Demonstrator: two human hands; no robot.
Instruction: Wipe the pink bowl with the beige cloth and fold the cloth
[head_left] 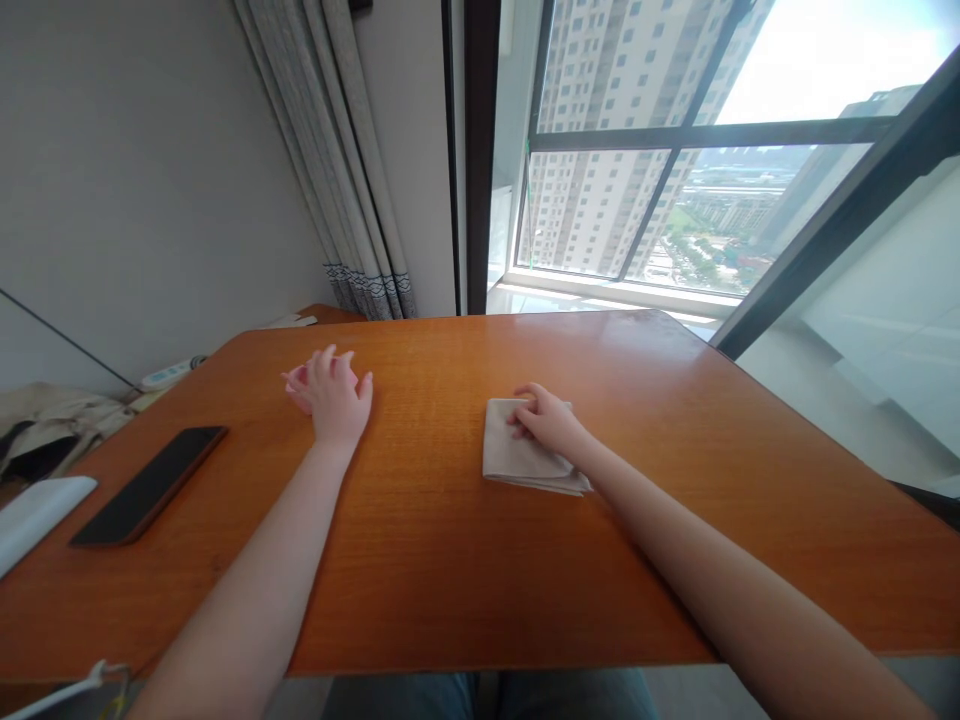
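My left hand (337, 400) is at the left of the wooden table, with its fingers spread over a small pink thing (298, 388). The hand covers most of that pink thing, so I cannot make out its kind. A folded beige cloth (517, 455) lies flat near the middle of the table. On top of the cloth rests my right hand (549, 418), its fingers loosely bent and apart, with the fingertips touching the upper layer. Several folded layers show along the cloth's near edge.
A black, flat rectangular object (154, 485) lies on the left of the wooden table (420, 560), beside a white object (41, 515) at the edge. A power strip (171, 373) and crumpled fabric (56, 425) are beyond the left edge. Behind stand a curtain (337, 170) and large windows.
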